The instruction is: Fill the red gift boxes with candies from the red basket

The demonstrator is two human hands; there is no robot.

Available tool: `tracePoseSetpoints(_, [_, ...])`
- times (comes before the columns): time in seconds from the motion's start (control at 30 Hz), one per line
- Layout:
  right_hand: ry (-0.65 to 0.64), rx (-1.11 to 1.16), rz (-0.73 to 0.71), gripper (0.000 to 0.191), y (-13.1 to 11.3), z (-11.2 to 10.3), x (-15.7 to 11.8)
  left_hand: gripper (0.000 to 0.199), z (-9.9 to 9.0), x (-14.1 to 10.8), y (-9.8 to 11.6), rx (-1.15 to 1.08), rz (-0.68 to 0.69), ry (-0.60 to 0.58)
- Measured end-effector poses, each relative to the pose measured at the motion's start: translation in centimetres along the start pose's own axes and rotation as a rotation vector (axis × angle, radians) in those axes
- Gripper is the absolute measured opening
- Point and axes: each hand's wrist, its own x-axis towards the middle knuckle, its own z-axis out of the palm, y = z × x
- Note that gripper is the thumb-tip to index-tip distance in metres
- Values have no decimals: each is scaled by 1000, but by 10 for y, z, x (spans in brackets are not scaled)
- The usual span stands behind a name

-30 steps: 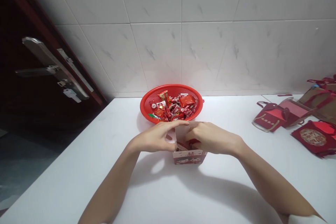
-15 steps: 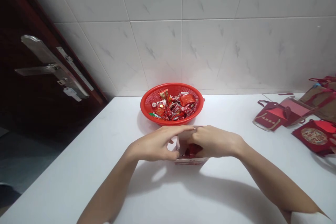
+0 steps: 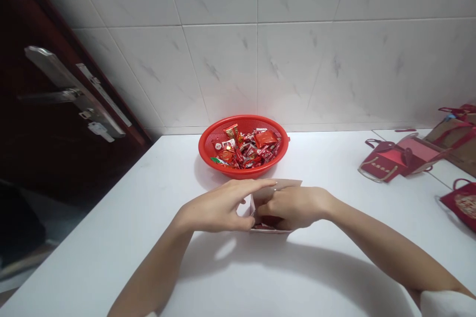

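Note:
A small open box (image 3: 295,183) with pale inner walls stands on the white table, just in front of a red basket (image 3: 208,164) of wrapped candies (image 3: 250,149). My left hand (image 3: 221,205) grips the box's left side, thumb at the near edge and fingers reaching to the back wall. My right hand (image 3: 293,206) reaches down inside the box, its fingertips out of sight among dark red contents, so what it may hold is hidden.
At the right lie a dark red gift box (image 3: 383,162), an opened pink-lined box (image 3: 422,153), a red bag (image 3: 464,203) and a brown box with red ribbon (image 3: 455,141). A tiled wall stands behind; a dark door (image 3: 22,129) is at the left.
My right hand has moved lower and deeper into the box, uncovering its back wall. The red bag at the far right has shifted rightward. My left hand stays about the same.

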Motion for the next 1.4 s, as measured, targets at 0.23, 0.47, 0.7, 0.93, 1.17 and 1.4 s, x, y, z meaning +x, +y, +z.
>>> tracePoseSetpoints(0.23, [-134,264,-297,18,11,-17,6,81,-1,0,-5,-3,-14,-54])
tracePoseSetpoints(0.47, [-208,353,-220,34,5,-22,4,76,-1,0,-6,-10,21,-51])
tracePoseSetpoints(0.7, [-74,461,-223,34,6,-18,8,65,0,-1,-5,-10,-7,-28])
tracePoseSetpoints(0.93, [-35,805,-110,42,12,-32,-17,65,1,-3,-2,43,21,-43])
tracePoseSetpoints(1.17, [546,567,21,28,-10,-54,-41,48,9,-8,7,278,31,83])
tracePoseSetpoints(1.4, [499,604,-77,19,-30,-45,-46,61,13,-6,8,481,-72,191])
